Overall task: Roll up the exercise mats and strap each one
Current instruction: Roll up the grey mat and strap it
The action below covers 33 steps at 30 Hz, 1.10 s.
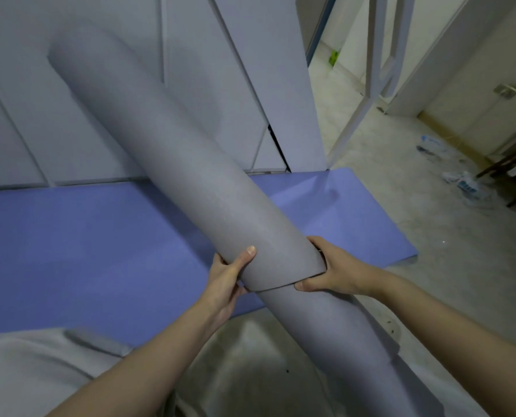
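Concrete floor (401,206), flat blue mat (85,251), both hands gripping rolled grey mat (190,170)

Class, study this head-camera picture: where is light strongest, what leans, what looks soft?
Head view: light is strongest in the doorway, upper right; the grey rolled mat and wall panels sit dimmer and bluish; wide-angle distortion leans the panel edges; the mat's far end looks soft, the left hand and right hand sharper.

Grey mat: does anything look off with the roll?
Yes. The grey mat is rolled unevenly: its outer wrap ends where the left hand and right hand grip it, and the inner layers stick out well beyond that edge, toward the lower right.
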Motion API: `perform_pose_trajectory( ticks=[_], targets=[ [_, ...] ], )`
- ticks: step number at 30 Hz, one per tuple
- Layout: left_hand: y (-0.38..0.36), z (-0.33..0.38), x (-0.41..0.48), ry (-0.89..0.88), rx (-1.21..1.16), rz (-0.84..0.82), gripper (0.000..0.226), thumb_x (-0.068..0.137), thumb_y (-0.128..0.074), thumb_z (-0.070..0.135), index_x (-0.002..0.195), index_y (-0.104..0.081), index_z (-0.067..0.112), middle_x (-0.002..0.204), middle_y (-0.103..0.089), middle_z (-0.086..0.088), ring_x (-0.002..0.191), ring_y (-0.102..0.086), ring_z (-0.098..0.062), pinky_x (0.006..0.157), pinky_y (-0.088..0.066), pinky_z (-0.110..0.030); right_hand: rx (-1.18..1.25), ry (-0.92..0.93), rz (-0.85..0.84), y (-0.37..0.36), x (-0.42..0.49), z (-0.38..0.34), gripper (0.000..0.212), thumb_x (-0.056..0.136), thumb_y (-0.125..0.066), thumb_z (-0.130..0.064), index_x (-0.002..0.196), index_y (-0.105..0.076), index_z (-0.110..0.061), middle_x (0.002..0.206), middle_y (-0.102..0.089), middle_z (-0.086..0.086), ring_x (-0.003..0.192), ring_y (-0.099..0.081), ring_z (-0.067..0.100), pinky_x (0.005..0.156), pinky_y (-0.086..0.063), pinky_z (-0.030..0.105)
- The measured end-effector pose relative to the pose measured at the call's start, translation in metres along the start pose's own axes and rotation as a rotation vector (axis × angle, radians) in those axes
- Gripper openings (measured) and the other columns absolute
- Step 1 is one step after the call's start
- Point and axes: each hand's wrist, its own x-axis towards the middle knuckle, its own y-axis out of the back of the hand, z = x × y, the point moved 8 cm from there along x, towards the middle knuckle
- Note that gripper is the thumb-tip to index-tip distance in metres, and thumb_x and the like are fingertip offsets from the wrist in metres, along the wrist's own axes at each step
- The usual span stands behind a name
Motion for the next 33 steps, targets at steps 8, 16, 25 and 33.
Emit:
perform_pose_trajectory(
  ticks=[8,16,25,33],
  targets=[
    [-0.016,0.044,-0.006,-0.246,0.258,-0.027,0.079,0.060,-0.084,0.013,0.129,-0.046,0.016,0.117,-0.064,0.006,0.101,-0.065,-0.008,0.081,-0.057,-0.035,0.110,0.041,0.094,-0.009,-0.008,0.006,0.088,0.061,-0.088,-0.029,0.129,-0.033,-0.034,0.124,-0.049,-0.018,0.111,-0.052,0.001,0.090,-0.045,0.020],
    [-0.019,0.080,-0.005,-0.407,0.419,-0.105,0.094,0.056,-0.089,0.020,0.136,-0.041,0.018,0.124,-0.059,0.008,0.104,-0.061,0.002,0.078,-0.051,-0.014,0.413,0.164,0.136,-0.008,0.012,-0.046,0.031,0.084,-0.069,-0.014,0.096,-0.049,-0.034,0.097,-0.055,-0.025,0.078,-0.057,-0.021,0.064,-0.044,0.001],
    [-0.017,0.105,-0.001,-0.513,0.508,-0.070,0.090,0.061,-0.087,0.006,0.135,-0.037,0.019,0.117,-0.057,0.018,0.100,-0.058,0.012,0.078,-0.049,-0.011,0.364,0.166,0.376,0.018,0.037,-0.078,0.072,0.066,-0.085,-0.034,0.124,-0.047,-0.018,0.123,-0.056,-0.002,0.109,-0.057,0.010,0.089,-0.051,0.030],
    [-0.016,0.105,0.001,-0.586,0.694,-0.062,0.094,0.050,-0.085,0.040,0.128,-0.035,0.043,0.122,-0.055,0.025,0.112,-0.057,-0.002,0.090,-0.052,-0.032,0.481,0.212,0.283,0.030,0.037,-0.095,0.044,0.073,-0.080,-0.017,0.109,-0.055,-0.024,0.106,-0.064,-0.012,0.094,-0.063,-0.002,0.072,-0.051,0.011]
  ],
)
